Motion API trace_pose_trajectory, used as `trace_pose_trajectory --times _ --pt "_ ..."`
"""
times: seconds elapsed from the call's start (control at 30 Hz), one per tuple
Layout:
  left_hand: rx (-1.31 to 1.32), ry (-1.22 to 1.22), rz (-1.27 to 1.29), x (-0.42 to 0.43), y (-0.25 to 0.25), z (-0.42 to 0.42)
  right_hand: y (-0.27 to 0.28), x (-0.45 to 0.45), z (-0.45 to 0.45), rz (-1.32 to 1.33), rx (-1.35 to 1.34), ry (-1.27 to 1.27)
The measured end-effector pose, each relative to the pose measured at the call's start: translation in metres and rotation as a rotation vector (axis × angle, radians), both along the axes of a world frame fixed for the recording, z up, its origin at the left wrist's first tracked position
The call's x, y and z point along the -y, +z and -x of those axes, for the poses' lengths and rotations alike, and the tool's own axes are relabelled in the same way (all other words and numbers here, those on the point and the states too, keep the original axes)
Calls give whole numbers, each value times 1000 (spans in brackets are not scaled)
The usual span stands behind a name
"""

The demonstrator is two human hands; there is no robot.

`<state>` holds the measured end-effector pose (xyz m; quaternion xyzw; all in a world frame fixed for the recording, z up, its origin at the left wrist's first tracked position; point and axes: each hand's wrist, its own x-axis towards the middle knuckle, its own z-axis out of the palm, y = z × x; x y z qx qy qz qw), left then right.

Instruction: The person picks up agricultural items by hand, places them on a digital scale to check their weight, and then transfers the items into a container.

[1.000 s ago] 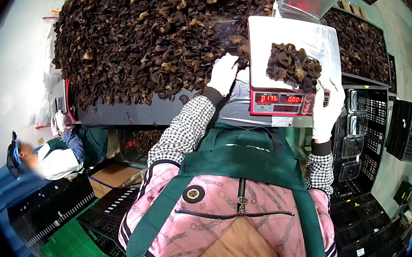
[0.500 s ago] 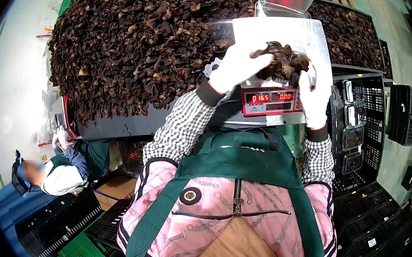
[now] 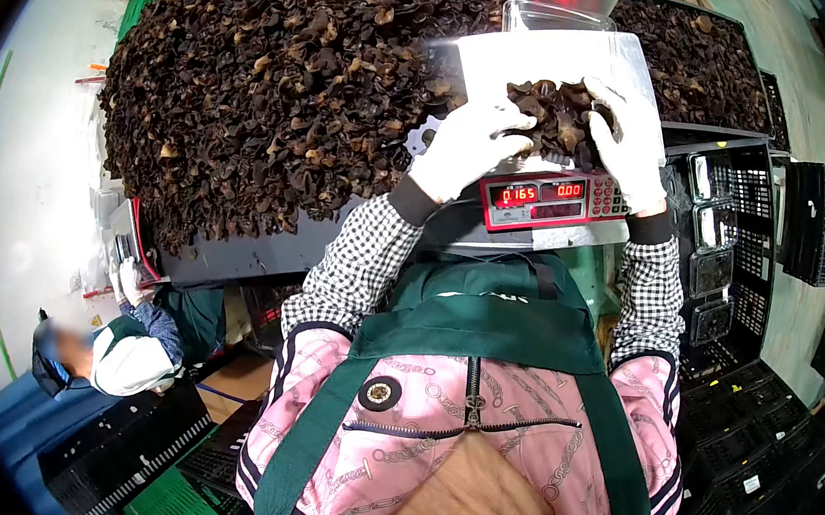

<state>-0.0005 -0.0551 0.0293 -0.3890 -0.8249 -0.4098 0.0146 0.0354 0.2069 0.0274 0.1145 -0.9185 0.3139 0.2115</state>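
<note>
A heap of dark brown wood ear mushrooms sits over the white plate of a digital scale, whose red digits read 0.165 and 0.00. My left hand, in a white glove, cups the left side of the heap with bent fingers. On the other side, my gloved right hand curves round the heap, its fingertips over the top and its thumb at the side. Whether a clear tray lies under the mushrooms, I cannot tell. The scale stands in front of me, and both its displays show.
A large mound of wood ear mushrooms covers the table at left. Behind the scale stand clear plastic containers. At right, a black crate holds several filled clear packs. A co-worker with gloved hands works at lower left.
My right hand has shifted up and its fingers now reach over the heap's top. My left hand has moved slightly, its fingers bent against the mushrooms. The reading stays at 0.165.
</note>
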Motion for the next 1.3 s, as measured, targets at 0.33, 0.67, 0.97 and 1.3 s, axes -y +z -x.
trace_pose_trajectory --times 0.33,0.67,0.97,1.3 --pt "218 333 313 112 -66 -27 -6 -20 -27 203 21 -221" --pt "80 338 184 98 -98 -47 -18 -12 -49 303 15 -349" --pt "250 169 -147 0 41 -4 -17 -2 -55 282 9 -358" --pt "-110 308 467 68 -90 11 -19 -4 -78 303 3 -356"
